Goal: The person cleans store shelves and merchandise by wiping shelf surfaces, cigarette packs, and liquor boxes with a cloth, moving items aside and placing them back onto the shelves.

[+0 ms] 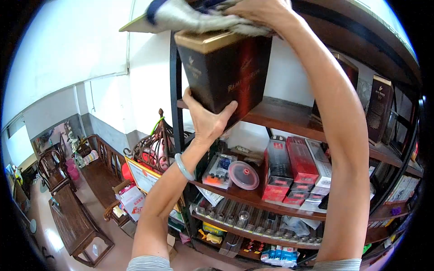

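My left hand (209, 121), with a pale bangle (184, 167) at the wrist, grips the lower end of a tall dark box (226, 74) with gold trim and red shading. The box is tilted and held up in front of the shelf. At the top of the view, my right hand (264, 11) is closed on a grey-white and navy cloth (181, 19). This cloth lies over the box's upper end. Part of the right hand is cut off by the frame edge.
A dark wooden shelf (289, 121) carries another dark box (379, 108) at right. Lower down are red and black cartons (302, 158), a round clear lid (243, 175) and small glasses (243, 218). A wooden bench table (74, 217) and chair (52, 167) stand at left.
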{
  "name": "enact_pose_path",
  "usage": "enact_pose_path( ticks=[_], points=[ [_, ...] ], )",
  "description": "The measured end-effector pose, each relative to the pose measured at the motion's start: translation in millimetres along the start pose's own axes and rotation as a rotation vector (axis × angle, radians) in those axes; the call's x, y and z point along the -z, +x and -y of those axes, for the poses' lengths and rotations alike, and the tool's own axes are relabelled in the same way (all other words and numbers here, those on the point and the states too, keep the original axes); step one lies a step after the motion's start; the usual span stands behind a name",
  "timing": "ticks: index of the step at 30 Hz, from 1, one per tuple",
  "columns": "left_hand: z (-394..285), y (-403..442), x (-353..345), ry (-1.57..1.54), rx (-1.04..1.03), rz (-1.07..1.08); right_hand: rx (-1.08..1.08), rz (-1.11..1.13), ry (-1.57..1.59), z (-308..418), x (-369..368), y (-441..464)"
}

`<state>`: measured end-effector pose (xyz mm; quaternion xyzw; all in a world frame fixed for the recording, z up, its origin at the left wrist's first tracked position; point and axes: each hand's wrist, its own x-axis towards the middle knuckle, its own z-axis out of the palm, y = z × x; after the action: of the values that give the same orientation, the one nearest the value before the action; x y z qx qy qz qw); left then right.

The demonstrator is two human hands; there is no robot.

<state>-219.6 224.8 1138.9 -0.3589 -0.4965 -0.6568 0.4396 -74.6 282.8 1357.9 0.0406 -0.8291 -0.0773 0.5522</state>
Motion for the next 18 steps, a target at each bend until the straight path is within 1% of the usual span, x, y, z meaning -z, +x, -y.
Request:
enact_pose_path(
  ticks=[2,3,6,7,8,10,11,12,14,15,16,18],
  points=[
    [-4,5,0,0.057,-0.02,0.022,-0.139,-0.054,-0.099,-16,-9,11],
    [-6,9,-2,0.084,-0.033,0.033,-0.151,-0.057,-0.157,-25,-10,12],
    [-11,15,-3,0.115,-0.042,0.078,-0.345,-0.057,-0.165,-42,-2,1],
    [-11,17,-5,0.102,-0.042,0.09,-0.343,-0.104,-0.221,-52,-6,-1],
    [-16,19,-6,0.087,-0.053,0.111,-0.378,-0.084,-0.216,-62,-6,-3],
    [-14,24,-7,0.154,-0.015,0.163,-0.446,-0.046,-0.204,-78,-2,-11],
    [-15,26,-8,0.191,-0.072,0.152,-0.555,0.058,-0.133,-78,8,-18],
    [-14,27,-9,0.141,-0.087,0.163,-0.375,0.179,-0.4,-105,-6,-21],
    [-7,30,-11,0.067,-0.029,0.159,0.029,0.409,-0.913,-184,-37,-29],
    [-9,32,-11,0.062,0.009,0.162,0.054,0.299,-0.663,-186,-27,-61],
    [-9,34,-13,0.057,0.028,0.157,0.081,0.189,-0.411,-170,-14,-103],
    [-9,36,-18,0.055,0.071,0.15,-0.315,0.246,-0.077,-134,10,-149]
  ],
)
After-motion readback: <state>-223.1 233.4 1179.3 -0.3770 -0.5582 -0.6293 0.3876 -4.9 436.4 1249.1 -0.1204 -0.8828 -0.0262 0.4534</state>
